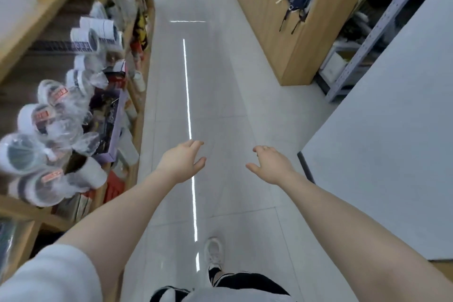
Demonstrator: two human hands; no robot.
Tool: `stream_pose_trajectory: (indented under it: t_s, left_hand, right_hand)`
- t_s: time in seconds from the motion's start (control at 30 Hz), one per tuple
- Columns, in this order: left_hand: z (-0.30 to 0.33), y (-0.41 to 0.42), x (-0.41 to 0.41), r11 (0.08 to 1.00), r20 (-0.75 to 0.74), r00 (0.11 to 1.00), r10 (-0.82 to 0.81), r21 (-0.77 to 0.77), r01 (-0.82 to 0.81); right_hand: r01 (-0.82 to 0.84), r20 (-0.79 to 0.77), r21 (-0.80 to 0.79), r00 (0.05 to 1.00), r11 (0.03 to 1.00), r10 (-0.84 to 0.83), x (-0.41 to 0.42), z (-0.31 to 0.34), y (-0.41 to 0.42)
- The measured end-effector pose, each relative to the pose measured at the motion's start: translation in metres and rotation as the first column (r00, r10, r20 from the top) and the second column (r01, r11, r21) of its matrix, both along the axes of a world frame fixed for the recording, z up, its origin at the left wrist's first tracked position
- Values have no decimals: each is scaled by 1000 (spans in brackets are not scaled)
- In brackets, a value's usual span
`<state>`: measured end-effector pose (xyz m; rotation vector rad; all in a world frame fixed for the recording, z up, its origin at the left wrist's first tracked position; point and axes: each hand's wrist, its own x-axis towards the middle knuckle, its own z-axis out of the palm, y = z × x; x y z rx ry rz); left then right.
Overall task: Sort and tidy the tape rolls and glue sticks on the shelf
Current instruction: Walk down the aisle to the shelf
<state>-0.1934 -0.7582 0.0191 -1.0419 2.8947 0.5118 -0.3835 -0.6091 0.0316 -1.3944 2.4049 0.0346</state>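
Head view, looking down a shop aisle. My left hand [182, 160] is stretched forward over the tiled floor [220, 95], fingers relaxed and slightly spread, holding nothing. My right hand [270, 163] is out at the same height, also loose and empty, with a ring visible on one finger. The two hands are apart, and neither touches any object.

The tape rolls [46, 135] sit on the wooden shelf [29, 208] at my left, well away from both hands. They are wrapped in clear plastic, several showing red labels, and lie in a loose, uneven row running from near me toward the far end of the aisle; more white rolls [98, 32] are stacked further along. This part of the frame is blurred, so I cannot tell glue sticks apart from the other small goods there.

A purple box [115, 125] stands on the level just below the rolls. Right side: a grey panel [392, 130], a wooden unit [282, 39] with hanging bags. My white shoe [213, 251] is on the floor below.
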Motion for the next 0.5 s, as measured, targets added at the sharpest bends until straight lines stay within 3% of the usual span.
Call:
stream_pose_trajectory:
  t_s: [0.5]
  left_hand:
    - [7, -295, -102, 960, 2, 960, 279, -39, -279]
  right_hand:
    - [-231, 110, -108, 964, 967, 243, -137, 10, -333]
